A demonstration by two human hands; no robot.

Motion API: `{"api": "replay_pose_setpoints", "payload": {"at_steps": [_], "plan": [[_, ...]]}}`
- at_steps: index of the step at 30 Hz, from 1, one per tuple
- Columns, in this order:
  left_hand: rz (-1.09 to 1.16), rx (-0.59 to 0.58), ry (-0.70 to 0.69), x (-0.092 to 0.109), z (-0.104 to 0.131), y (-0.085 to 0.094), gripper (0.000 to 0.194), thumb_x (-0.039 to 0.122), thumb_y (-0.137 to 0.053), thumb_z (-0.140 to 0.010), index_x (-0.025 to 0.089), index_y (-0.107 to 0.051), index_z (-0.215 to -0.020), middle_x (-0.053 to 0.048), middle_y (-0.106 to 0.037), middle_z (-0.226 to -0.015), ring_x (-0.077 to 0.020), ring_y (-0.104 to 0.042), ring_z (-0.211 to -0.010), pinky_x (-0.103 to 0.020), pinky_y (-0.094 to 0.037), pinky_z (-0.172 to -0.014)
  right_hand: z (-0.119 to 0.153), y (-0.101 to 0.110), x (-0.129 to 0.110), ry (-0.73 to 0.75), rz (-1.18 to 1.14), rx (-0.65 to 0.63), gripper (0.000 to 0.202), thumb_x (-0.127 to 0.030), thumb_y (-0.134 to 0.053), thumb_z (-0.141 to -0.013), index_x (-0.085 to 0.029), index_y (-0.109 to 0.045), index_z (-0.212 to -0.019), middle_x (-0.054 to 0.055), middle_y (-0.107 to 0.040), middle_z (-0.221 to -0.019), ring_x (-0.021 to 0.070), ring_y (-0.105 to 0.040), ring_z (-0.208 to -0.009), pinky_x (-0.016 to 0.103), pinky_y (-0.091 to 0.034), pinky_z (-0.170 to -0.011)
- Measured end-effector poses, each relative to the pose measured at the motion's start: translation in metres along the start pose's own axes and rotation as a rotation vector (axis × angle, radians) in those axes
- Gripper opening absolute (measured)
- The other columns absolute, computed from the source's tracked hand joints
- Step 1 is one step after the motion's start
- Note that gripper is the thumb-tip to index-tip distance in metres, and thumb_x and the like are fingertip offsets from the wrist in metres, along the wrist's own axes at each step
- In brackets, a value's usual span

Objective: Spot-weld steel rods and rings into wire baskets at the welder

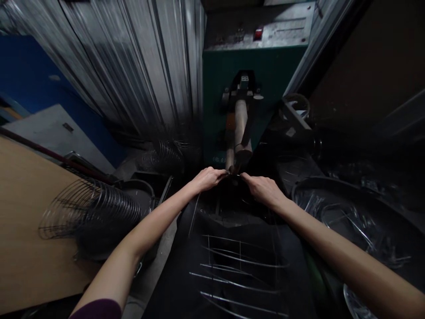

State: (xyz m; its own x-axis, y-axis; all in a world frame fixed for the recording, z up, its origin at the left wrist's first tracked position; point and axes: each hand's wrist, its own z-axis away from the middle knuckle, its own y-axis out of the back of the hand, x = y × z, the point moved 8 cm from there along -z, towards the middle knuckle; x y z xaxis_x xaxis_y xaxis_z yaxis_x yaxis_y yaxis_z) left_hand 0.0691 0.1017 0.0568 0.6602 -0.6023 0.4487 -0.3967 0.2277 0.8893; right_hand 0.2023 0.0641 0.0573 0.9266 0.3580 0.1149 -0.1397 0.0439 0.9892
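Thin wire [237,175] is pinched by left hand [209,179] and right hand [266,190] at the green machine [282,68]. Corrugated metal [139,66] is seen behind; wire coils [123,203] are placed left, a dark tub [332,179] right.

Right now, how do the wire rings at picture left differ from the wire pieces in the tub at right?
Shape: the wire rings are round loops; the wire pieces include straight and bent lengths.
Arrangement: the wire rings bunch in a row like a coil; the wire pieces lie jumbled in the tub.
Both look thin and shiny.
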Motion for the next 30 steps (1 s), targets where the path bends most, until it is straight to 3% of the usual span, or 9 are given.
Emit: {"api": "replay_pose_setpoints", "payload": {"at_steps": [15,22,30], "plan": [[-0.028,-0.044,0.016,0.004,-0.003,0.002,0.030,0.035,-0.041,-0.092,0.021,-0.065,-0.102,-0.004,-0.067,-0.077,-0.0151,-0.058,-0.064,-0.022,-0.033,-0.058,-0.001,-0.001,0.004,-0.026,-0.109,0.033,0.033,-0.025,-0.030,-0.094,-0.025,-0.048,-0.122,0.008,-0.067,-0.085,0.0215,-0.064,-0.070,0.025,-0.029,-0.051],[-0.012,-0.051,0.005,0.002,0.000,0.003,0.034,0.036,-0.036,-0.093,0.018,-0.065,-0.091,-0.002,-0.062,-0.069,-0.0138,-0.055,-0.060,-0.022,-0.032,-0.056,-0.003,0.000,0.007,-0.062,-0.123,0.057,0.030,-0.033,-0.029,-0.097,-0.021,-0.055,-0.105,0.008,-0.066,-0.078,0.0187,-0.061,-0.065,0.025,-0.025,-0.050],[-0.079,-0.006,0.001,0.004,-0.003,0.003,0.033,0.035,-0.037,-0.093,0.017,-0.065,-0.089,-0.006,-0.065,-0.074,-0.0153,-0.056,-0.061,-0.024,-0.031,-0.057,-0.002,-0.004,0.011,-0.063,-0.164,0.083,0.028,-0.033,-0.030,-0.096,-0.021,-0.055,-0.103,0.007,-0.065,-0.075,0.0186,-0.060,-0.062,0.024,-0.025,-0.050]]}}
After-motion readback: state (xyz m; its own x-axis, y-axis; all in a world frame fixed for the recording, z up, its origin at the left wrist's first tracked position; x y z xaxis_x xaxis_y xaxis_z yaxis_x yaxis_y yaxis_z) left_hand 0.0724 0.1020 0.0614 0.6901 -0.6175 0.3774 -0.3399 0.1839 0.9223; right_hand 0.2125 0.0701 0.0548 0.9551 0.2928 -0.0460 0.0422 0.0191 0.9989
